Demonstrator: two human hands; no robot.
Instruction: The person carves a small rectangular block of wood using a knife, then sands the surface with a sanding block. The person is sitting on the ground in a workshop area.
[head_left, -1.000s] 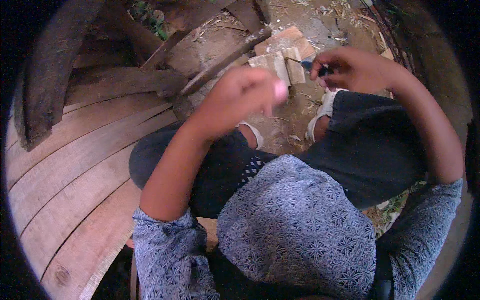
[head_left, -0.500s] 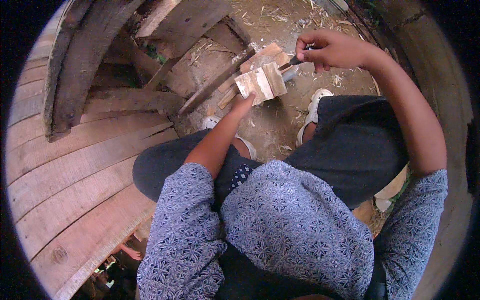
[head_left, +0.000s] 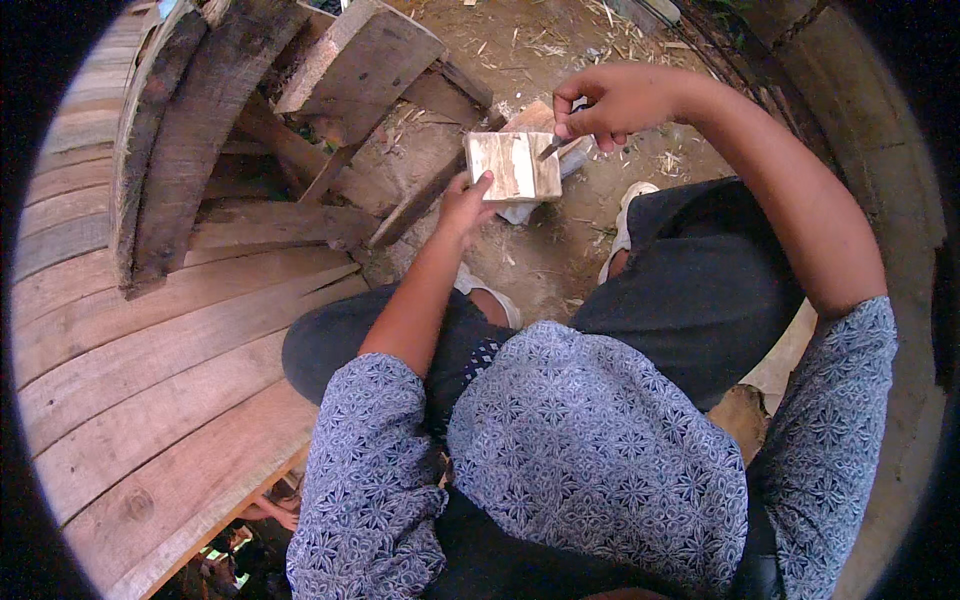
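Note:
My left hand [head_left: 466, 205] is closed on the near left edge of a pale, boxy wooden block [head_left: 490, 165], its thumb lying on the face. A whitish strip runs across that face between browner bands. In my right hand [head_left: 598, 110], bent in from the far right, a slim dark tool [head_left: 549, 151] is pinched between thumb and fingers. Its tip meets the block's right part, and the fingers hide most of its handle. Beneath and behind the block lie flat wooden pieces [head_left: 533, 117], partly covered by it.
A plank bench or table top [head_left: 150, 400] fills the left side. Rough upright boards [head_left: 190, 130] and a thick timber [head_left: 360, 60] stand at the far left. Wood shavings [head_left: 540, 45] litter the dirt floor. Part of another person's limb [head_left: 280, 512] shows below the bench edge.
The block has turned, its face now squarer to view, and shifted slightly left. My right hand has come left and nearer, bringing the tool's tip over the face.

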